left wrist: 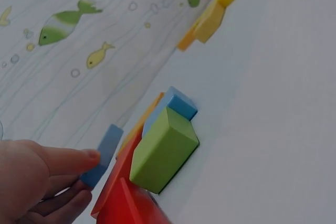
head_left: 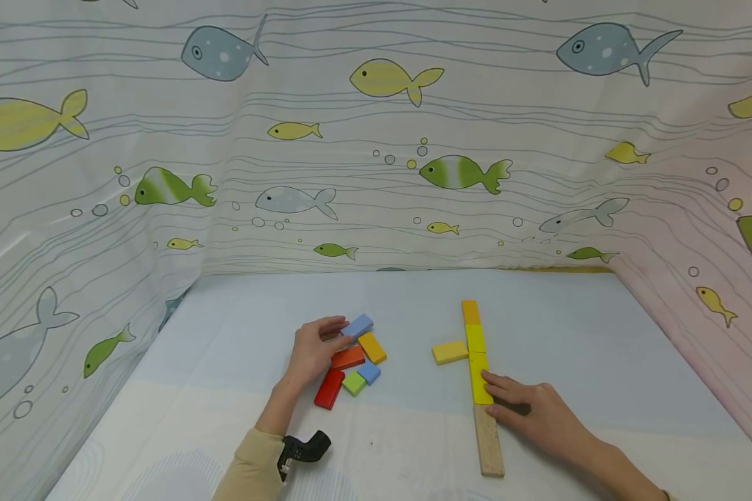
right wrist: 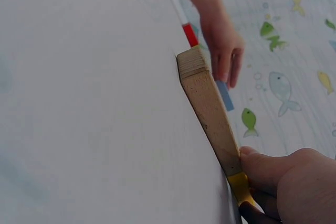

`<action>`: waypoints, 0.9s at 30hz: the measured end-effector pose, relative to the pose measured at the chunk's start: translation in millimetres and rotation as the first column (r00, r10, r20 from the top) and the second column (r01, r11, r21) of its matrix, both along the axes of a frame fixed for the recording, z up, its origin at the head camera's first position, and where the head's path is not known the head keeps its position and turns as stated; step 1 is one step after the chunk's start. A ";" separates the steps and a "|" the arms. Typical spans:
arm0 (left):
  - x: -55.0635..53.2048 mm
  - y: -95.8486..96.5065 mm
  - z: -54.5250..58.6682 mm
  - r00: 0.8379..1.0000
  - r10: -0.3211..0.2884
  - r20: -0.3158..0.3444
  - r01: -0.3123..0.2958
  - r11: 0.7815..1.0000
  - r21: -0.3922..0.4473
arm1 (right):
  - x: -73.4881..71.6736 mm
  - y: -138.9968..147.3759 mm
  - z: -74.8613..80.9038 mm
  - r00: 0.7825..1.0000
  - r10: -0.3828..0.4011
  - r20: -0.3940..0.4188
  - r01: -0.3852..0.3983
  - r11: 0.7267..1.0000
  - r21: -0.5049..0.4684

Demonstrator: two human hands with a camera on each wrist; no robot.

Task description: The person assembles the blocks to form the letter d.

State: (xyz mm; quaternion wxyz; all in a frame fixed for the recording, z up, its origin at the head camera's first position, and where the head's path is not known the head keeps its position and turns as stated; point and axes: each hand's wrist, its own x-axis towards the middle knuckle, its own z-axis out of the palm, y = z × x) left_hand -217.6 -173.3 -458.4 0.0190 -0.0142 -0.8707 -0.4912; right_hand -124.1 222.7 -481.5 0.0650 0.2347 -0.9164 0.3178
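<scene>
My left hand pinches a blue block at one end; the left wrist view shows the thumb on its near face. Close to that hand lie an orange block, a red-orange block, a red block, a small blue block and a green block. My right hand touches the right side of a row of blocks, its fingertips at a long yellow block and its thumb by a plain wooden block. A pale yellow block lies left of the row.
Farther up the row are a shorter yellow block and an orange block. The white table is backed and flanked by a fish-patterned curtain. A black wrist mount sits on the left sleeve.
</scene>
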 end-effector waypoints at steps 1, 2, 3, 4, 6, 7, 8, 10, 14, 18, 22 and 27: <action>0.6 1.4 0.8 1.000 -0.003 -0.001 0.003 1.000 0.000 | 0.1 0.0 0.0 1.000 0.000 -0.002 0.000 1.000 0.001; 1.3 2.9 1.8 1.000 -0.007 -0.002 0.007 1.000 0.003 | 0.3 0.0 0.0 1.000 0.001 -0.004 -0.001 1.000 0.001; 2.0 4.5 2.9 1.000 -0.011 -0.004 0.011 1.000 0.003 | 0.4 0.0 0.0 1.000 0.001 -0.006 -0.001 1.000 0.002; 2.7 6.0 4.1 1.000 -0.015 -0.006 0.015 1.000 0.006 | 0.5 -0.2 0.0 1.000 0.002 -0.008 -0.002 1.000 0.001; 4.4 9.2 6.1 1.000 -0.026 -0.014 0.026 1.000 0.004 | 0.7 -0.6 0.1 1.000 0.002 -0.012 -0.002 1.000 -0.003; 5.5 10.7 7.4 0.999 -0.032 -0.019 0.032 0.999 0.003 | 0.9 -0.8 0.2 1.000 0.004 -0.014 -0.004 1.000 -0.006; 6.4 12.3 8.4 0.999 -0.040 -0.024 0.040 0.999 0.003 | 1.1 -1.1 0.6 1.000 0.007 -0.018 -0.007 1.000 -0.006; 8.0 15.5 9.7 0.998 -0.057 -0.036 0.057 0.998 0.001 | 1.3 -1.6 0.9 1.000 0.010 -0.025 -0.010 1.000 -0.010; 10.6 21.9 10.6 0.995 -0.093 -0.045 0.094 0.995 0.013 | 1.8 -2.2 1.6 0.999 0.015 -0.029 -0.015 1.000 -0.005; 14.0 29.9 10.2 0.991 -0.126 -0.040 0.127 0.992 0.026 | 1.2 -1.5 1.3 1.000 0.006 -0.020 -0.006 1.000 0.003; 17.6 39.5 9.1 0.984 -0.163 -0.065 0.164 0.986 0.019 | 0.9 -1.2 0.9 1.000 0.002 -0.021 -0.002 1.000 -0.001; 20.8 48.1 6.0 0.968 -0.225 -0.108 0.227 0.974 0.005 | 2.0 -2.4 2.0 1.000 0.015 -0.027 -0.016 1.000 -0.018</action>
